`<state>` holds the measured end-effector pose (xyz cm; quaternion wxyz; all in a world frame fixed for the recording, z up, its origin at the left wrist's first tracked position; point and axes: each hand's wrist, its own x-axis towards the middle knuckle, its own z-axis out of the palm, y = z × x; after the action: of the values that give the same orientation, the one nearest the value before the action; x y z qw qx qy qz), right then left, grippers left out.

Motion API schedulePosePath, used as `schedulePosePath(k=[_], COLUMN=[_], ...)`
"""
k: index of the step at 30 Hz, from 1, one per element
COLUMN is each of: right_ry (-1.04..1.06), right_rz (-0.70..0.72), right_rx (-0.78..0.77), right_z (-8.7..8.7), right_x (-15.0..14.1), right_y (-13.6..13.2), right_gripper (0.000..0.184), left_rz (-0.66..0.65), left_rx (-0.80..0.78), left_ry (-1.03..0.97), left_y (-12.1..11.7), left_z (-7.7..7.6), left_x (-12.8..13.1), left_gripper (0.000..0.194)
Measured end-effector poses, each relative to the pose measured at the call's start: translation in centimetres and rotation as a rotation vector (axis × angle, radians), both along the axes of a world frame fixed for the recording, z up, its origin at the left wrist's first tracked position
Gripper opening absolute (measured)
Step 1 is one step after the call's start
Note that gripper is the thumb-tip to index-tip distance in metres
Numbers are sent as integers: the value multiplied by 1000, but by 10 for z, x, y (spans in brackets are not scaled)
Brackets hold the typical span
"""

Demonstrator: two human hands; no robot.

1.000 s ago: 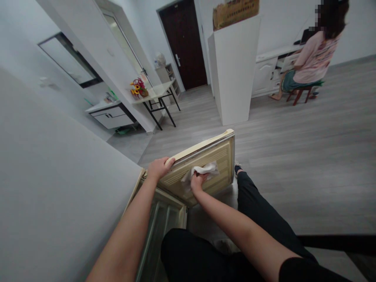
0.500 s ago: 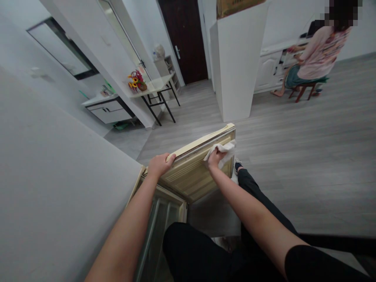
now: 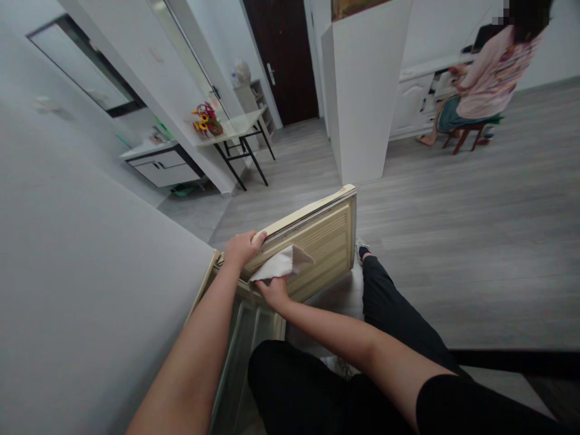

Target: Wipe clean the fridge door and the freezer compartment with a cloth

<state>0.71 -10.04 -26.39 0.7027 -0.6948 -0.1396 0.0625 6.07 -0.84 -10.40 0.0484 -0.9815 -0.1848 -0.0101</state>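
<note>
A cream-coloured refrigerator door [image 3: 328, 241] stands swung out from its cabinet, its ribbed inner face turned towards me. My left hand [image 3: 244, 248] is closed over the door's top edge near the hinge side. In my right hand [image 3: 274, 292] is a white cloth [image 3: 283, 263], pressed against the inner panel close to the hinge, below my left hand. Part of the cloth fans out loosely over the panel. Below my left forearm, the open cabinet [image 3: 254, 326] shows pale inner walls or shelves; my arm and knee hide much of it.
A white wall [image 3: 90, 290] rises close on my left. Beyond the door are a white pillar [image 3: 367, 96], a narrow table [image 3: 240, 125] with a flower basket [image 3: 208, 119], and a dark door [image 3: 285, 60]. A person [image 3: 493, 78] sits on a stool [image 3: 469, 134] at the far right.
My right hand has moved the cloth left across the inner panel, from near the free edge to the hinge side. My left hand keeps its hold on the top edge.
</note>
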Motion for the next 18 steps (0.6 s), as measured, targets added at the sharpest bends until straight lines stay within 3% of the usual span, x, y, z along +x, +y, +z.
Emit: schedulePosePath(k=[5, 11, 18], right_ry=[85, 94, 288], right_rz=[-266, -543, -619], right_rx=[103, 166, 221], right_z=[12, 20, 26], right_x=[55, 136, 201], right_y=[-27, -86, -149], right_gripper=[41, 42, 38], left_rz=[-5, 0, -2], left_rx=[6, 5, 5], left_ry=[7, 24, 18], left_y=[-1, -2, -4], left_z=[0, 0, 2], left_x=[-2, -1, -2], left_gripper=[72, 71, 69])
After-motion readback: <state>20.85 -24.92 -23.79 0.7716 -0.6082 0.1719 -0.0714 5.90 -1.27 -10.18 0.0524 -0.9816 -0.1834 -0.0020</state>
